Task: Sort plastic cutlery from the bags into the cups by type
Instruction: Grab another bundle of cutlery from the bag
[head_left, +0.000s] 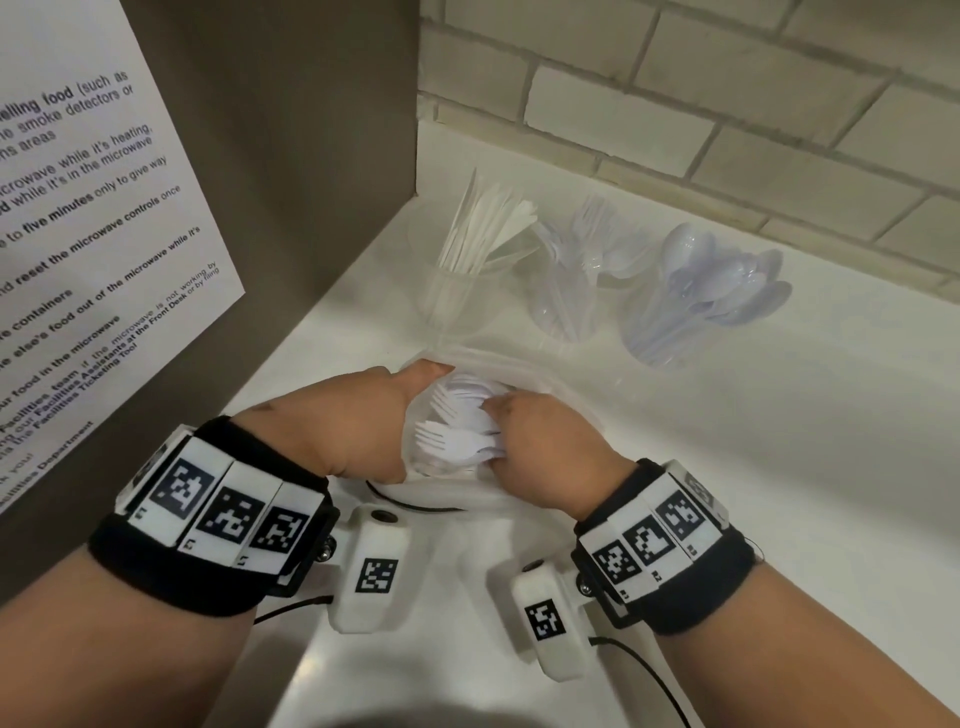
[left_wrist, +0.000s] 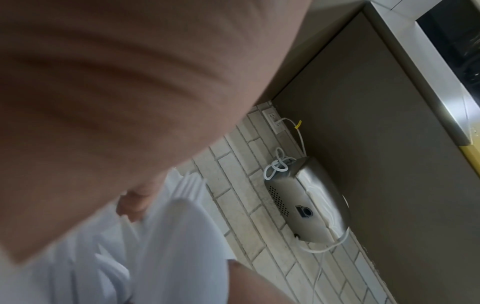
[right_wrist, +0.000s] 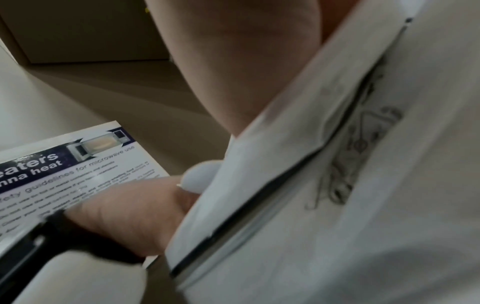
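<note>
A clear plastic bag (head_left: 524, 374) of white forks (head_left: 452, 431) lies on the white counter (head_left: 753, 457) in front of me. My left hand (head_left: 395, 415) grips the bag's left side, thumb over its upper edge. My right hand (head_left: 514, 431) reaches into the bag's mouth, fingers curled round a bunch of forks. Behind stand three clear cups: knives (head_left: 457, 280) on the left, forks (head_left: 566, 296) in the middle, spoons (head_left: 670, 322) on the right. The left wrist view shows blurred white forks (left_wrist: 166, 236) under my palm. The right wrist view shows the bag's film (right_wrist: 285, 174) close up.
A brown cabinet side with a printed microwave notice (head_left: 104, 234) rises close on the left. A tiled wall (head_left: 727, 104) runs behind the cups. A metal wall dispenser (left_wrist: 306, 201) with a white cord hangs on the tiles.
</note>
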